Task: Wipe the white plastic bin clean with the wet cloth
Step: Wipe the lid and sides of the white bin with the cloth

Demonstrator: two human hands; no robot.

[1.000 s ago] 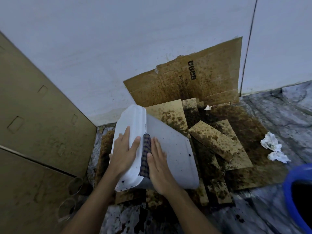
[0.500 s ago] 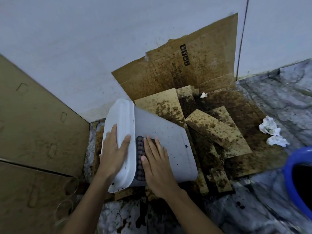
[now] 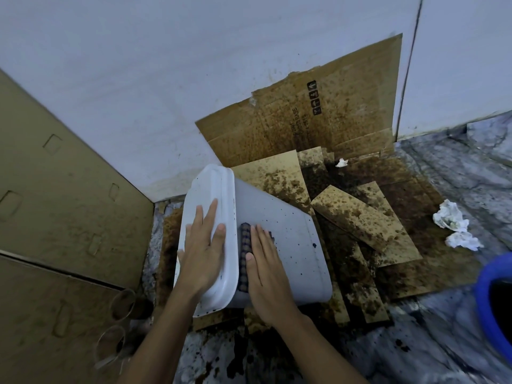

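Observation:
The white plastic bin [image 3: 293, 245] lies on its side on stained cardboard, its lidded end toward the left. Small dark specks dot its upper wall. My left hand [image 3: 203, 248] rests flat on the lid end, fingers spread, steadying the bin. My right hand [image 3: 263, 261] presses a dark checked cloth [image 3: 244, 250] flat against the bin's wall right beside the lid rim. Only a narrow strip of the cloth shows left of and beyond my fingers; the rest is under my palm.
Brown-spattered cardboard [image 3: 357, 217] covers the floor and leans on the white wall. Two crumpled white tissues [image 3: 454, 227] lie at the right. A blue bucket [image 3: 490, 295] sits at the right edge. Large cardboard panels [image 3: 61, 223] stand on the left, with tape rolls [image 3: 122, 300] at their foot.
My right hand slid the cloth from the lid rim's edge down onto the bin's wall and now lies flatter over it. My left hand stayed on the lid.

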